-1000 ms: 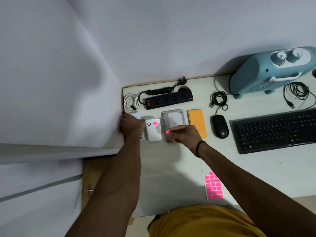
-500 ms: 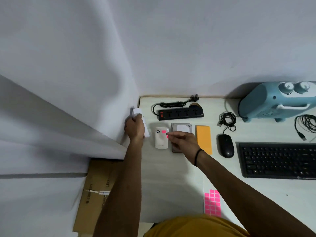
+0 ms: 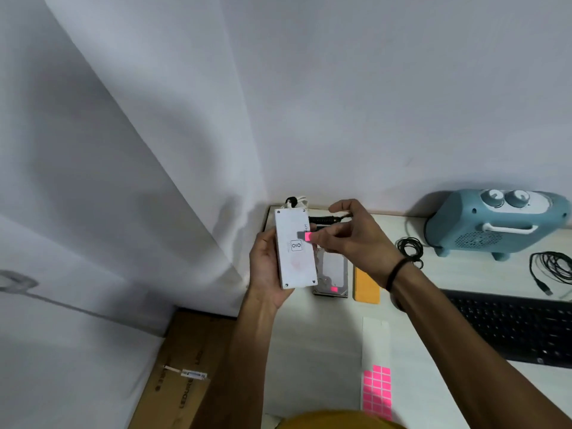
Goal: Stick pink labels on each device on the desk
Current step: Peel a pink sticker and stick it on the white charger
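Note:
My left hand (image 3: 266, 267) holds a white rectangular device (image 3: 295, 252) up above the desk's left end, its flat face toward me. My right hand (image 3: 349, 233) pinches a small pink label (image 3: 308, 236) against the device's right edge. On the desk below lies a grey hard drive (image 3: 332, 274) with a pink label (image 3: 334, 289) near its front edge. An orange device (image 3: 366, 286) lies to the drive's right. The sheet of pink labels (image 3: 377, 388) rests near the desk's front edge.
A teal heater (image 3: 495, 224) stands at the back right, with coiled black cables (image 3: 410, 247) beside it. A black keyboard (image 3: 520, 326) lies at the right. A white wall runs along the left, and a cardboard box (image 3: 185, 373) sits on the floor below.
My left hand has lifted the white device off the desk and turned its face to me. My right hand has left the hard drive and brought a pink label to the device.

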{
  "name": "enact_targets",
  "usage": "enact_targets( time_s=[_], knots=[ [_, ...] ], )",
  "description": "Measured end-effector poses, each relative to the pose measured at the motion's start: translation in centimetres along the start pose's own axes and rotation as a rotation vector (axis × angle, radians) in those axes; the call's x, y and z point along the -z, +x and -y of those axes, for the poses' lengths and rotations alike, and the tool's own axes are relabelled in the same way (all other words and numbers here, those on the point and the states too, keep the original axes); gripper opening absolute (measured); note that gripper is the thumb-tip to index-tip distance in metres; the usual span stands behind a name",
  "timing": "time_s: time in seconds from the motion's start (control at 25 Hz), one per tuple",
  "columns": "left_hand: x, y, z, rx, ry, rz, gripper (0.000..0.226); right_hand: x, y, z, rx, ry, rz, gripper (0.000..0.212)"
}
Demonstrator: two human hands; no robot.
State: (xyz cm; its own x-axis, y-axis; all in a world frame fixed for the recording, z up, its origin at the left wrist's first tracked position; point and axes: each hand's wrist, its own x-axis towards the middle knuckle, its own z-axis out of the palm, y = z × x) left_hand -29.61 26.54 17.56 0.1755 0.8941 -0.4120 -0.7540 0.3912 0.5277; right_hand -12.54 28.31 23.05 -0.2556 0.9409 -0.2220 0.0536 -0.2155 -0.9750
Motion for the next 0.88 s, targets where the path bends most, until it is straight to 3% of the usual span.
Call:
enact_targets(
  time_s=[0.24, 0.72, 0.88],
  knots=[
    [-2.7, -3.5, 2.7, 0.043, 0.090, 0.069, 0.052, 0.3, -3.7, 3.0, 0.036, -0.279, -0.026, 0.064],
    [-5.8, -5.6, 5.5, 0.041, 0.198, 0.114, 0.050, 1.8, -7.9, 3.5, -0.008, -0.322, -0.282, 0.065],
    [-6.1, -6.4, 6.0, 0.044, 0.209, 0.133, 0.049, 2.4, -8.0, 3.9, -0.011, -0.613, -0.392, 0.077]
  ],
)
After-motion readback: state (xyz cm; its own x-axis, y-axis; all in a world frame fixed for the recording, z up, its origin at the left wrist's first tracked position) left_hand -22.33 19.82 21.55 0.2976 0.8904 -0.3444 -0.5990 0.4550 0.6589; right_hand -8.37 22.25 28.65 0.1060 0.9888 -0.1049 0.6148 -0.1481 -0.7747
